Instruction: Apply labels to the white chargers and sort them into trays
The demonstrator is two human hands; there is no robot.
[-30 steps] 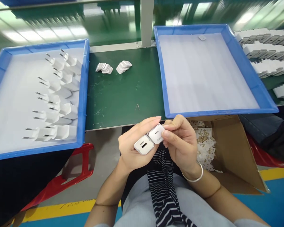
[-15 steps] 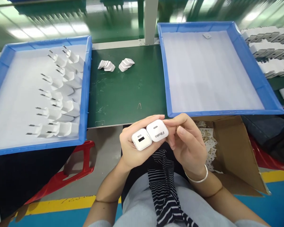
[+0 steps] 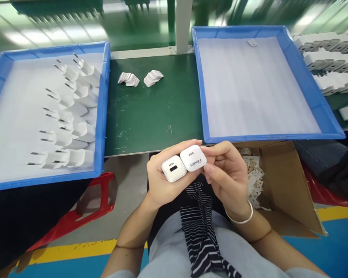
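My left hand (image 3: 162, 185) wraps round two white chargers held side by side, their port faces turned up. One charger (image 3: 174, 168) shows a small slot and a black rectangular port. The other charger (image 3: 193, 158) has one slot and the printed word "Fibaks". My right hand (image 3: 227, 173) has its thumb and fingertips closed at the right edge of the printed charger. Several white chargers with metal pins (image 3: 72, 158) lie in the left blue tray (image 3: 101, 116). Two small stacks of white pieces (image 3: 129, 79) (image 3: 153, 77) rest on the green table (image 3: 145, 119).
A blue tray (image 3: 274, 137) on the right holds one small white piece (image 3: 252, 43). Beyond it stand rows of white chargers (image 3: 324, 60). Under the table edge sits a cardboard box (image 3: 287, 185) with loose pieces. A red stool (image 3: 104, 193) is at lower left.
My right thumb has come down onto the printed charger's edge, and the right fingers have drawn in closer. The whole view has shifted slightly.
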